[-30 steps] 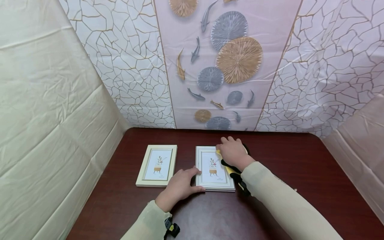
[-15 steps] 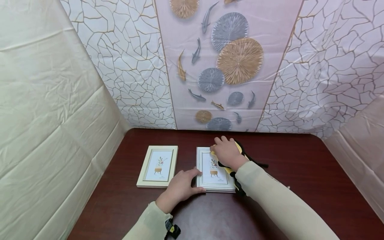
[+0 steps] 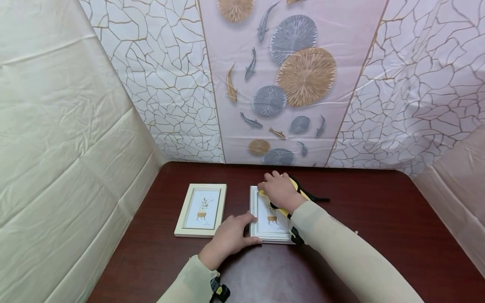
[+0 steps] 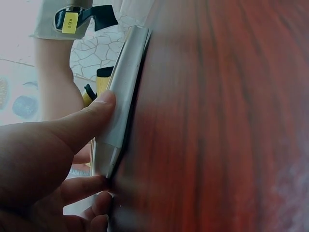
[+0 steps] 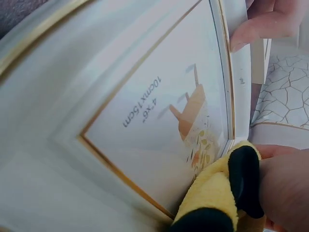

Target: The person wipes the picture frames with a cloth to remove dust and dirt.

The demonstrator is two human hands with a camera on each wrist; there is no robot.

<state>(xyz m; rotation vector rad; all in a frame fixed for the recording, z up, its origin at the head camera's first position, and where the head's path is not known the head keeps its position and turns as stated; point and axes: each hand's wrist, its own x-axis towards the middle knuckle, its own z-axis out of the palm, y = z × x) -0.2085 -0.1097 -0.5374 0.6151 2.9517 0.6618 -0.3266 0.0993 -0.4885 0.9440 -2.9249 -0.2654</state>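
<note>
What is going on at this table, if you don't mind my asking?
A person is handling a white frame that lies picture side up on the table. Their left hand holds its near left corner, while the right hand holds a yellow cloth against its far part. A cream frame lies to the left, held by neither hand.

A pale cream left sleeve [image 3: 191, 278] is seen at seven o'clock in the head view, and a matching right sleeve [image 3: 348, 250] at four o'clock. Near six o'clock, a black device [image 3: 224, 294] with a yellow patch [image 3: 219, 290] is strapped at the left cuff [image 3: 206, 266]. In the left wrist view, the right cuff [image 4: 45, 28] at ten o'clock is crossed by a black strap [image 4: 104, 19], marked by a yellow label [image 4: 70, 22] with dark characters.
</note>
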